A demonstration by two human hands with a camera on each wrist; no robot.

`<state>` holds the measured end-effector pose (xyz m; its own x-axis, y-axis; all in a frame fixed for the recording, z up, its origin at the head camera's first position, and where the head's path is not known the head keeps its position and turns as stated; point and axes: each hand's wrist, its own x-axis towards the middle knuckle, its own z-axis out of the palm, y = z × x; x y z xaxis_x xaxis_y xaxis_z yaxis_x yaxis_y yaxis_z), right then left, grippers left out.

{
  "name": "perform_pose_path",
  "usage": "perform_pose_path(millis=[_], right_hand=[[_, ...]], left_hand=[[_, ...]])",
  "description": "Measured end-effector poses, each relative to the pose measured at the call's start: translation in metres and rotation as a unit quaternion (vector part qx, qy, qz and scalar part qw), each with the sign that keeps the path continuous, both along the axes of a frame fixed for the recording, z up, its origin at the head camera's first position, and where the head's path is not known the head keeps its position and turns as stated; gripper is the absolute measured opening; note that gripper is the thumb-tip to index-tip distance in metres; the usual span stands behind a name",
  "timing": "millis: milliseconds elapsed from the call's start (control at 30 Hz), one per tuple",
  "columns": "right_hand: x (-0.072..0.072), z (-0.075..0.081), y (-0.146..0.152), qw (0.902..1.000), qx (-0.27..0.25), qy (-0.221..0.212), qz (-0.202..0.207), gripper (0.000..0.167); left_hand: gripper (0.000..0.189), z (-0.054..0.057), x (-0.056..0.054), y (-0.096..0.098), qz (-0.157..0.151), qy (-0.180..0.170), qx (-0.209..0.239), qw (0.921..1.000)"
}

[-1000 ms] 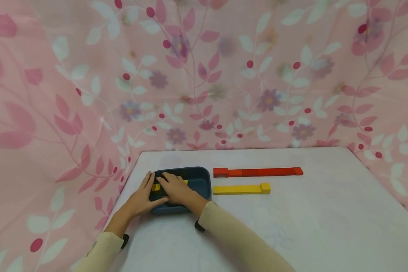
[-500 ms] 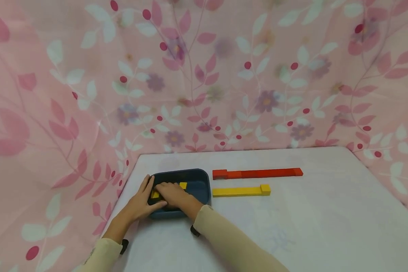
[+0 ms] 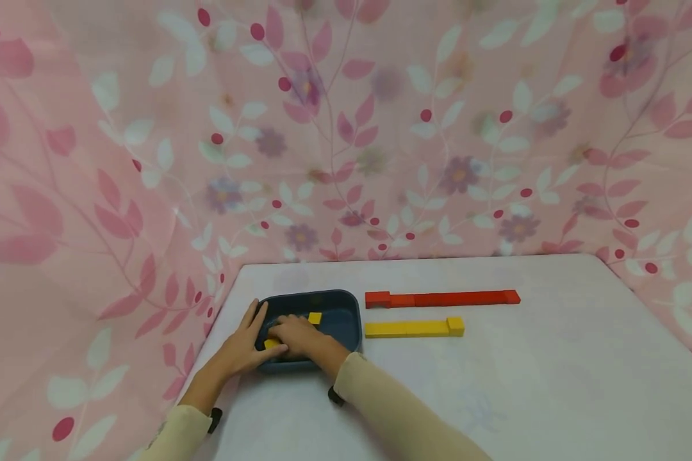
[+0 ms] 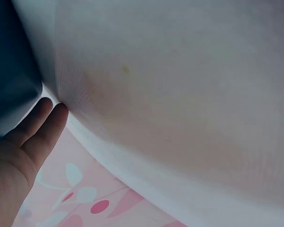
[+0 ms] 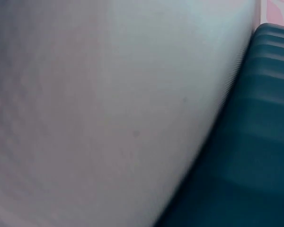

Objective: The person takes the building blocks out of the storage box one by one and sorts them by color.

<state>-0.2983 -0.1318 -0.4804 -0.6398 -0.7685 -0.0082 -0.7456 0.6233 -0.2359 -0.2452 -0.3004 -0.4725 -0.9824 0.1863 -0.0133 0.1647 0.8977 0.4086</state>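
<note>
In the head view a dark blue tray (image 3: 346, 320) stands at the left of the white table. My left hand (image 3: 239, 346) lies along its left side, with fingers extended over the rim and the thumb across the near left corner. In the left wrist view, two straight fingers (image 4: 46, 132) touch the outside of the tray. My right hand (image 3: 302, 336) reaches down into the tray, and its fingertips are partly hidden. One yellow block (image 3: 271, 344) lies beside those fingers near my left thumb. Another yellow block (image 3: 314, 317) is just beyond the right hand.
Right of the tray, a red row of blocks (image 3: 450, 299) has a raised block at its left end. Nearer lies a yellow row of blocks (image 3: 409, 329) with a raised block at its right end. Pink floral cloth (image 3: 380, 160) hangs behind and at the left.
My right hand has shifted slightly inside the tray. The left yellow block has moved toward the tray's near side, and the other yellow block shows more fully. The left hand stays at the rim.
</note>
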Motion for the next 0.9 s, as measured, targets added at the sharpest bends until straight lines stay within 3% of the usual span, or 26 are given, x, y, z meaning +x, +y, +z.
perform_pose_path(millis=[200, 400, 500, 700, 900], right_hand=[[0.000, -0.001, 0.004, 0.9985, -0.036, -0.041, -0.009, 0.042], [-0.004, 0.000, 0.011, 0.9862, -0.110, -0.114, -0.047, 0.032], [-0.005, 0.000, 0.011, 0.9802, -0.135, -0.129, -0.066, 0.034], [-0.005, 0.002, 0.010, 0.9784, -0.151, -0.130, -0.056, 0.043], [-0.006, 0.000, 0.013, 0.9737, -0.160, -0.151, -0.058, 0.034]], left_hand=[[0.111, -0.004, 0.002, -0.001, 0.005, 0.002, -0.004, 1.0000], [0.109, -0.003, -0.001, -0.002, 0.010, -0.008, -0.006, 0.9999], [0.109, -0.002, -0.001, -0.003, 0.015, -0.013, -0.006, 0.9998], [0.109, 0.001, -0.001, -0.003, 0.015, -0.009, -0.005, 0.9998], [0.109, -0.001, -0.002, -0.002, 0.009, -0.006, -0.005, 0.9999]])
